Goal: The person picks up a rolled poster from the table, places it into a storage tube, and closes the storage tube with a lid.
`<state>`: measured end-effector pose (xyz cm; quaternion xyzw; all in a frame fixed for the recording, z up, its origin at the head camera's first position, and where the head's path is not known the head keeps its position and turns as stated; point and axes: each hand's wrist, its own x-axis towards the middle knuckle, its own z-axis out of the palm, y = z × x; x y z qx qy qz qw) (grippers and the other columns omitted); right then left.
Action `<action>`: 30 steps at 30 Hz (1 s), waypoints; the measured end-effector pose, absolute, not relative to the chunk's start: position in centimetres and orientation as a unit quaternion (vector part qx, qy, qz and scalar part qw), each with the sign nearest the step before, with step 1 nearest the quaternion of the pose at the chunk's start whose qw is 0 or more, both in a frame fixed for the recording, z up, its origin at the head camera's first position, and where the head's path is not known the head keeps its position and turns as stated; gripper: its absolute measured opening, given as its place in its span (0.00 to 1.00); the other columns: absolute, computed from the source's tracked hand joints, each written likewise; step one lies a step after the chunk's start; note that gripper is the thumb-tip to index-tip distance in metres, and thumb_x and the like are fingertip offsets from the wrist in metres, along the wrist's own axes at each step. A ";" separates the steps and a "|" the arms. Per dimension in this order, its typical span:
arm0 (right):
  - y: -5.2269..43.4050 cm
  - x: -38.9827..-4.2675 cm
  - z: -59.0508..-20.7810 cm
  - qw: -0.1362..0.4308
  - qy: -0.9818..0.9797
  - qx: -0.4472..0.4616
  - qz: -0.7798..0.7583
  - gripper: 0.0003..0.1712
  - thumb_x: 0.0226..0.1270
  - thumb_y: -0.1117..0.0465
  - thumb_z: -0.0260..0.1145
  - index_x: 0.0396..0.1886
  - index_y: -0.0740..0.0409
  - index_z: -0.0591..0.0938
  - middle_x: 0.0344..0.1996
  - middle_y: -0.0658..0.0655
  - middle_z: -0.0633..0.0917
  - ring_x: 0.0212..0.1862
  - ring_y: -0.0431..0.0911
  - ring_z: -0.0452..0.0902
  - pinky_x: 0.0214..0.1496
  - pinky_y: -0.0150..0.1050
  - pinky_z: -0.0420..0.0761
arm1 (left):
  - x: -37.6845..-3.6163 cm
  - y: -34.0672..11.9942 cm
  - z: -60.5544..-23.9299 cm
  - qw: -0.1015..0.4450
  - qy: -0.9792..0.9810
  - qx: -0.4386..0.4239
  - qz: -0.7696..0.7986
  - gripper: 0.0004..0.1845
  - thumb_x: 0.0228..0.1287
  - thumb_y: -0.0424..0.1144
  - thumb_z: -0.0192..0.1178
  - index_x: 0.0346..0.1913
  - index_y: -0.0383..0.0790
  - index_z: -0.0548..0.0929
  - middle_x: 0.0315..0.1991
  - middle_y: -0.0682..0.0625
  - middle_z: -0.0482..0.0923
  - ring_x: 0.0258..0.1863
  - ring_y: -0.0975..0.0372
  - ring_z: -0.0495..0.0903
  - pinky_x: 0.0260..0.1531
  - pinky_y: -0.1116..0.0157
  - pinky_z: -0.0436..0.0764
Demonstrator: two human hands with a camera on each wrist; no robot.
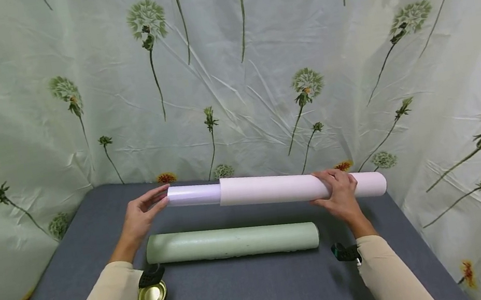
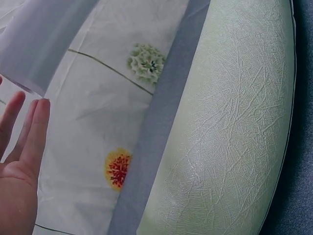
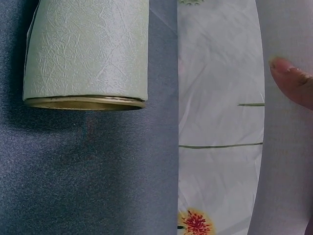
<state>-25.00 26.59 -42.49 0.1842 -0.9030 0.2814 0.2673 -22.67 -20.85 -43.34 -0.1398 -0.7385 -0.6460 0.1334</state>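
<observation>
Right grip (image 1: 341,193) wraps the smooth pale-pink roll (image 1: 275,189), inner tube protruding leftward.

A fingertip (image 3: 289,82) touches the white roll (image 3: 288,171) beside the green tube (image 3: 88,49).

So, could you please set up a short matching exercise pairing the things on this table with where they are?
Things:
1. white roll
2. green tube
3. gold lid
4. left hand

Places:
A. lying on the grey table
B. beside the left sleeve
C. at the roll's shiny end
D. held in the right hand

Pairs: 1-D, 2-A, 3-B, 4-C
</observation>
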 end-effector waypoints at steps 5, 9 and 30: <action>26.8 -25.0 -42.7 0.268 -0.903 0.183 0.281 0.39 0.29 0.68 0.85 0.50 0.60 0.82 0.48 0.67 0.75 0.54 0.63 0.67 0.61 0.67 0.46 | -22.8 -20.8 -43.5 0.117 -0.742 -0.132 -0.647 0.21 0.67 0.31 0.59 0.60 0.23 0.74 0.46 0.68 0.78 0.46 0.73 0.77 0.43 0.78 0.76; 26.8 -25.0 -42.7 0.268 -0.904 0.183 0.279 0.40 0.29 0.68 0.85 0.50 0.60 0.82 0.48 0.67 0.75 0.54 0.63 0.67 0.61 0.67 0.46 | -22.7 -20.8 -43.4 0.106 -0.740 -0.125 -0.652 0.22 0.67 0.32 0.60 0.60 0.23 0.74 0.45 0.67 0.78 0.46 0.72 0.77 0.43 0.77 0.76; 26.7 -24.9 -42.6 0.265 -0.905 0.183 0.279 0.39 0.27 0.69 0.85 0.50 0.60 0.82 0.48 0.67 0.75 0.54 0.63 0.67 0.61 0.66 0.47 | -23.1 -19.1 -44.3 0.097 -0.712 -0.128 -0.684 0.22 0.68 0.32 0.58 0.60 0.21 0.72 0.47 0.69 0.78 0.49 0.72 0.77 0.47 0.77 0.75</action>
